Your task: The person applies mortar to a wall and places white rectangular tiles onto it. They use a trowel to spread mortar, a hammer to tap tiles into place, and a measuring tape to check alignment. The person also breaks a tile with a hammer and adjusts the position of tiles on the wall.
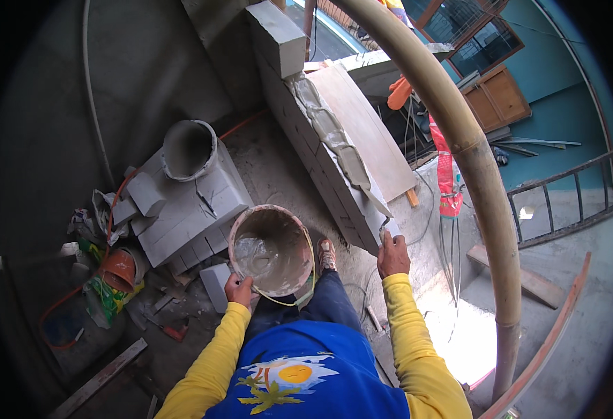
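My left hand (239,290) grips the rim of a mortar-stained bucket (287,241), which is tilted toward me with some wet grey mortar (259,260) inside. In my right hand (393,256) is a trowel (378,203), its blade lying over the near part of a low wall of light blocks (311,164). Wet mortar (329,131) runs in an uneven strip along the wall's top. At the far end of that strip, a pale block (278,40) sits on the wall.
Left of the bucket, a stack of blocks (212,199) carries a second bucket (190,150). A thick bamboo pole (468,140) curves past on the right. Beside the wall leans a plywood board (365,126). A dark metal ladder (564,223) and loose planks (519,278) lie farther right.
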Demonstrator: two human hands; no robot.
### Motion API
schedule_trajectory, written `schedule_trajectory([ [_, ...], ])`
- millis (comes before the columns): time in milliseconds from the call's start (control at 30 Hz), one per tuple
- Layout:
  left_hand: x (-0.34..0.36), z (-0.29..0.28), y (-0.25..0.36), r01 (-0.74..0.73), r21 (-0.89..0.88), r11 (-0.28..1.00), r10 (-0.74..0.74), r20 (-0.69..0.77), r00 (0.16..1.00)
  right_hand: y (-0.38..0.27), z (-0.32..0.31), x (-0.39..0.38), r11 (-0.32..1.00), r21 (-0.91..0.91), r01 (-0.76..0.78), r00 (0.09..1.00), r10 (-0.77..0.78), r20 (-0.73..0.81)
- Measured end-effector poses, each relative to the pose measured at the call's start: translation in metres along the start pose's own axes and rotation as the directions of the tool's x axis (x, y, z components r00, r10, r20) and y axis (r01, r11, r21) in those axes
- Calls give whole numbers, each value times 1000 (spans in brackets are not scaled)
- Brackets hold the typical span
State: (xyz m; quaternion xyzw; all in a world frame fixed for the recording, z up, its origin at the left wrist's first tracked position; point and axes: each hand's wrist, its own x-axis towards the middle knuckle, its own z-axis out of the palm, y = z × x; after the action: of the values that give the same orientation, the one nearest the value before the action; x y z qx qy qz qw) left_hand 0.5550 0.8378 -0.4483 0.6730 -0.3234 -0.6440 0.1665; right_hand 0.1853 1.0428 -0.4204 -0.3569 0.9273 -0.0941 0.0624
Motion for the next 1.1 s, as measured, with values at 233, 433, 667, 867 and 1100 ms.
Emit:
schedule_trajectory([
  [233, 11, 26, 19, -98, 67, 993, 93, 77, 993, 1, 11, -8, 990, 142, 11, 998, -2, -60],
  [433, 20, 46, 10, -371, 172, 913, 348, 147, 926, -70, -8, -39, 915, 349, 201, 957, -259, 128],
  [667, -47, 86, 23, -751, 391, 531, 696, 304, 651, -132, 63, -18, 982, 191, 0, 834, -105, 542],
  [867, -35, 70, 26, -742, 341, 577, 684, 295, 667, -109, 76, -31, 680, 705, -202, 814, -283, 507],
  [1100, -5, 96, 32, -300, 51, 953, 288, 169, 943, -55, 47, -31, 485, 807, -337, 871, -164, 462],
])
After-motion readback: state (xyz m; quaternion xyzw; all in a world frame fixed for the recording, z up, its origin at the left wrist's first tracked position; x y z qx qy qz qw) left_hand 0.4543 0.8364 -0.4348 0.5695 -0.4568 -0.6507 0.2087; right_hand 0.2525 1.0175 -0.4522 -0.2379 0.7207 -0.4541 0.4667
